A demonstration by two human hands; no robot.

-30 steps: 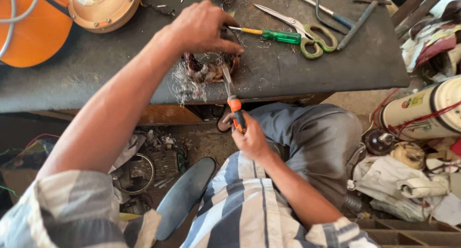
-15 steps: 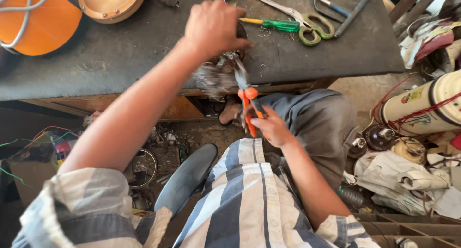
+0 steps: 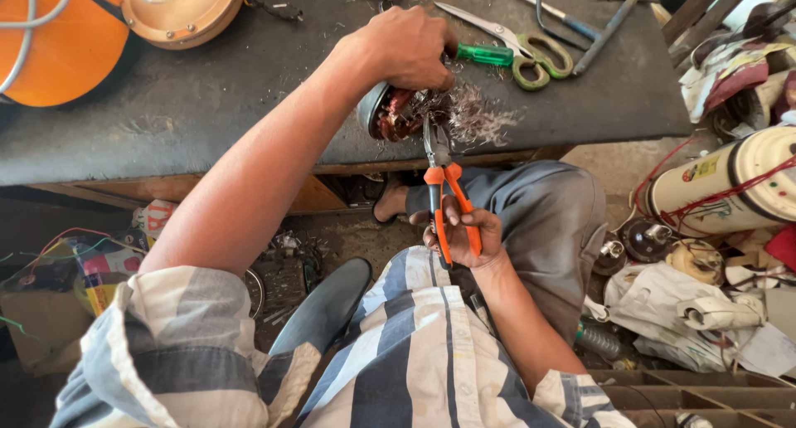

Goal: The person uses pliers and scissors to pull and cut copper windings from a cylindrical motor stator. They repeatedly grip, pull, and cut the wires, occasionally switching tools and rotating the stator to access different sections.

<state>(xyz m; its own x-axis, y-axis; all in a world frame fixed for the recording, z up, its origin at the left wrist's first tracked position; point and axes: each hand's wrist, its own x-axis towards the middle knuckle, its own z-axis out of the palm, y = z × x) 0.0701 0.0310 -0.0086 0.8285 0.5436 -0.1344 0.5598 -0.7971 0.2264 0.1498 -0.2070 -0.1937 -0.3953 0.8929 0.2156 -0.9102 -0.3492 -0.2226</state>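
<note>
My left hand (image 3: 406, 46) presses down on a round motor part with reddish windings (image 3: 398, 113) at the front edge of the dark workbench (image 3: 207, 104). A tangle of frayed thin wire (image 3: 477, 117) spills from it to the right. My right hand (image 3: 464, 237), held over my lap below the bench edge, grips orange-handled pliers (image 3: 444, 187). The handles are spread apart and the metal jaws point up at the windings.
Behind my left hand lie a green-handled screwdriver (image 3: 485, 55), scissors with green handles (image 3: 531, 51) and metal rods (image 3: 601, 26). An orange dome (image 3: 58, 46) and a tan round housing (image 3: 178, 9) sit at the bench's left. A cream cylinder (image 3: 730, 183), rags and clutter fill the floor at right.
The view has shifted, so the bench and hands sit further right. My right hand has spread the plier handles and brought the jaws up against the windings, while my left hand stays on the part.
</note>
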